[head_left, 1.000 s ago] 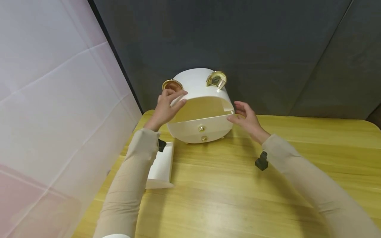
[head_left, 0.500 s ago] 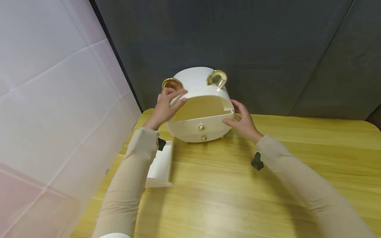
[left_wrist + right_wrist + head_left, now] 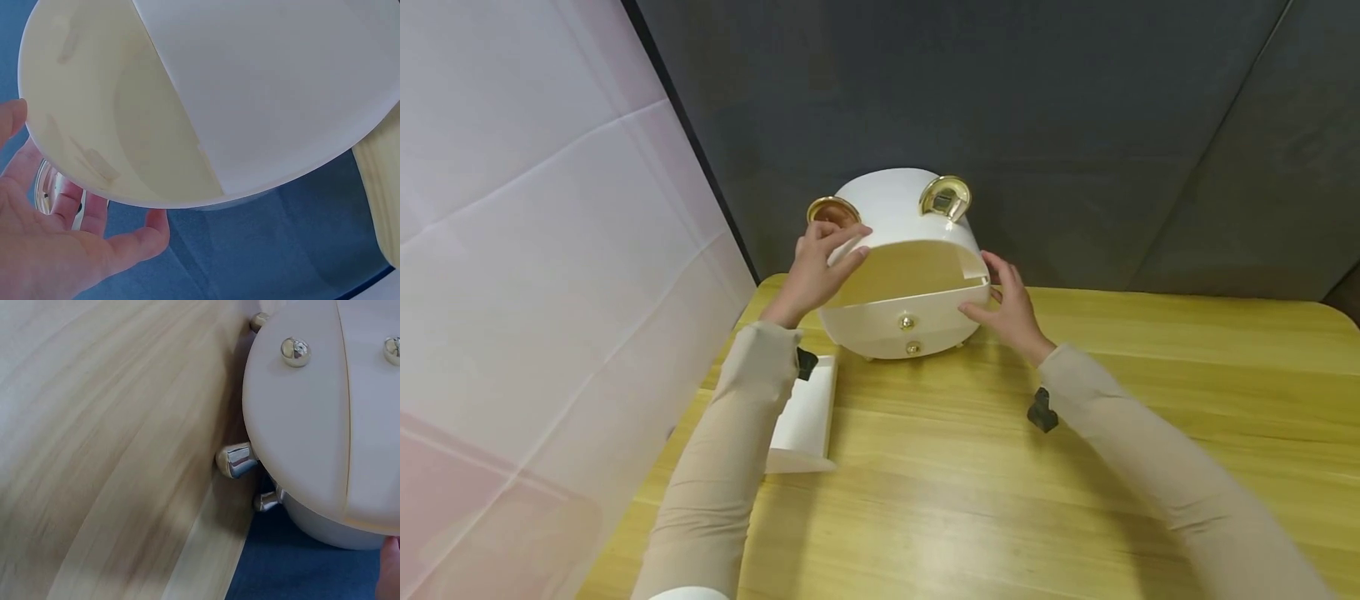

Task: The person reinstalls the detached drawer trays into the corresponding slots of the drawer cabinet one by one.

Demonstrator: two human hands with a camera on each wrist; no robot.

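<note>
A round white box [image 3: 895, 321] with two gold ears [image 3: 945, 197] stands at the back of the yellow wooden table [image 3: 1000, 500]. Its upper compartment is open at the front, and two drawer fronts with gold knobs [image 3: 907, 322] sit below. My left hand [image 3: 820, 267] grips the upper left rim, fingers over the edge. The left wrist view shows that rim [image 3: 262, 87] close up, with the hand [image 3: 56, 244] behind it. My right hand [image 3: 1003, 304] rests against the box's right side, thumb on the drawer front. The right wrist view shows the box front [image 3: 300, 425] and its metal feet [image 3: 236, 460].
A flat white plastic piece [image 3: 805, 417] lies on the table by my left forearm. A pale curtain [image 3: 535, 250] hangs close on the left and a dark grey backdrop [image 3: 1075, 125] stands right behind the box. Bare tabletop stretches to the front and right.
My right hand has moved left and now touches the box's right side. The left hand and the box have stayed in place.
</note>
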